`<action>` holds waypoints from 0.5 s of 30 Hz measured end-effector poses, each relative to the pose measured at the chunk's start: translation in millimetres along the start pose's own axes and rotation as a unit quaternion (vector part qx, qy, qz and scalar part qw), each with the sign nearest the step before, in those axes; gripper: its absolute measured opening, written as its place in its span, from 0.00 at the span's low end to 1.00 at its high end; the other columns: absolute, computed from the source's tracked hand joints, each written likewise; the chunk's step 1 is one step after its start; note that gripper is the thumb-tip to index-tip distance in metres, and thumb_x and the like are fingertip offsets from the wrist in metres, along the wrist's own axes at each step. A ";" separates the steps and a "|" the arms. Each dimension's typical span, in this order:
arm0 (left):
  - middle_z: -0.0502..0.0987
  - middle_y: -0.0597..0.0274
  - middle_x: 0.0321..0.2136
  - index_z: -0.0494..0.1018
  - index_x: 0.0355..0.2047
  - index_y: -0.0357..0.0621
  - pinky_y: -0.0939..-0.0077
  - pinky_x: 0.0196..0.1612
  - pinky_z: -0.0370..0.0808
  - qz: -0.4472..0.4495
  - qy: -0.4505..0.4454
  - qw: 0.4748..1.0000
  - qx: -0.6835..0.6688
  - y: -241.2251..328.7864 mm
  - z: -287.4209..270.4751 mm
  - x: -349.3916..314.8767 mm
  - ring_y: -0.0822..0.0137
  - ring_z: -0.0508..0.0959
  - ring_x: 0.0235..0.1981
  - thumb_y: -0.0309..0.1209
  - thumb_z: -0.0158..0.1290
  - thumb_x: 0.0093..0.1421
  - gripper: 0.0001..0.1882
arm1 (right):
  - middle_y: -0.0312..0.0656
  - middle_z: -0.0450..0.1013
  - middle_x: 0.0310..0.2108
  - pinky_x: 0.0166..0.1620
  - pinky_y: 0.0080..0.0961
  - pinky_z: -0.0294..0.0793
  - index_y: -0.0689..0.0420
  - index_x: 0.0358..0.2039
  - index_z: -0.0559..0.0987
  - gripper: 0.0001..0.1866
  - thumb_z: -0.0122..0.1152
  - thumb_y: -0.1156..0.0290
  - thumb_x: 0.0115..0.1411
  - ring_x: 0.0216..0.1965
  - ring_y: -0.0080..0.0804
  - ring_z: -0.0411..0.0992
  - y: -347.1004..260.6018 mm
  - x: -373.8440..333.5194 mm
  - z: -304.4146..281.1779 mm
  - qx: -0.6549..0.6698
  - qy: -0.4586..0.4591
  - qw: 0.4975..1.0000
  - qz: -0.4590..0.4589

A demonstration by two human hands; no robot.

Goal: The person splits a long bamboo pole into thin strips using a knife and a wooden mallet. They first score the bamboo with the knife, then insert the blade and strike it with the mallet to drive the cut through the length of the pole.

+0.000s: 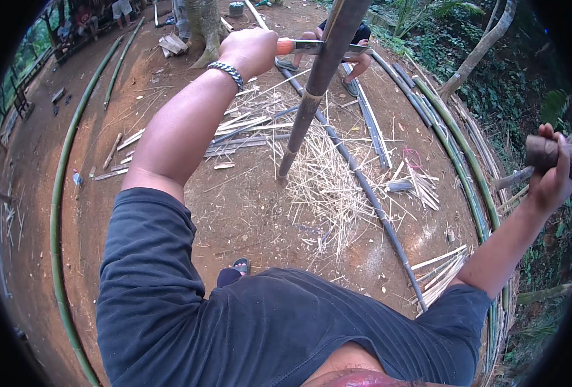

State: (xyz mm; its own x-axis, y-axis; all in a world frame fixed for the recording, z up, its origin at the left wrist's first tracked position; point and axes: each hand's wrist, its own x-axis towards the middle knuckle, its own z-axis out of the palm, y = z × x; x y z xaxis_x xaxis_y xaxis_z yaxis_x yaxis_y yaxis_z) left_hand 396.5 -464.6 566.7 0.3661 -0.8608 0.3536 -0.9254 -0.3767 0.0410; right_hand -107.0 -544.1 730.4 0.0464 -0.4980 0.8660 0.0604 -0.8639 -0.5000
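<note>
A dark bamboo pole [306, 106] stands tilted in front of me, its foot on the dirt and its top beyond the upper edge of the view. My left hand [250, 51] is closed round the orange handle of a long knife [307, 48]. Its blade lies across the pole; whether it has cut into the bamboo I cannot tell. Out to the right, my right hand [552, 182] is raised and wrapped round a thick brown piece of wood [541, 153], held well apart from the pole. Part of that wood is lost at the dark rim.
Pale bamboo shavings [328, 184] and split strips [247, 126] litter the ground round the pole. A dark pole [368, 189] lies beyond it. Long green bamboo poles lie left [60, 193] and right [457, 158]. Another person's sandalled foot [350, 87] is close behind the pole.
</note>
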 end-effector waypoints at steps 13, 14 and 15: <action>0.84 0.51 0.39 0.82 0.40 0.43 0.60 0.43 0.81 0.021 -0.023 0.999 0.010 -5.5 14.9 -14.0 0.54 0.85 0.43 0.35 0.51 0.67 0.12 | 0.39 0.76 0.31 0.36 0.27 0.74 0.64 0.41 0.76 0.22 0.68 0.72 0.43 0.31 0.28 0.75 84.6 -214.5 56.7 -0.187 -0.277 0.844 0.419; 0.84 0.52 0.38 0.82 0.40 0.43 0.60 0.43 0.81 0.003 -0.034 0.999 0.002 0.7 9.3 -19.5 0.54 0.85 0.43 0.30 0.52 0.63 0.10 | 0.39 0.75 0.31 0.37 0.26 0.73 0.63 0.41 0.76 0.22 0.70 0.70 0.44 0.31 0.28 0.74 83.3 -193.4 43.9 -0.189 -0.237 0.882 0.361; 0.84 0.52 0.38 0.82 0.40 0.44 0.60 0.43 0.82 -0.002 -0.038 0.999 0.003 0.9 10.5 -21.0 0.55 0.85 0.42 0.30 0.52 0.63 0.10 | 0.40 0.77 0.33 0.39 0.24 0.72 0.63 0.42 0.76 0.23 0.71 0.67 0.45 0.33 0.29 0.75 63.7 -158.8 38.8 -0.213 -0.198 0.901 0.321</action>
State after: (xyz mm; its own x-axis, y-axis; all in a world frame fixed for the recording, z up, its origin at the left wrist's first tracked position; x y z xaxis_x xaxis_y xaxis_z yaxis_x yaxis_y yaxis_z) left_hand 389.0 -450.5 549.4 0.3765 -0.8824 0.2823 -0.9234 -0.3820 0.0376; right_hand -71.8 -517.1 560.7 0.2923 -0.9127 0.2855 -0.4904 -0.3993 -0.7746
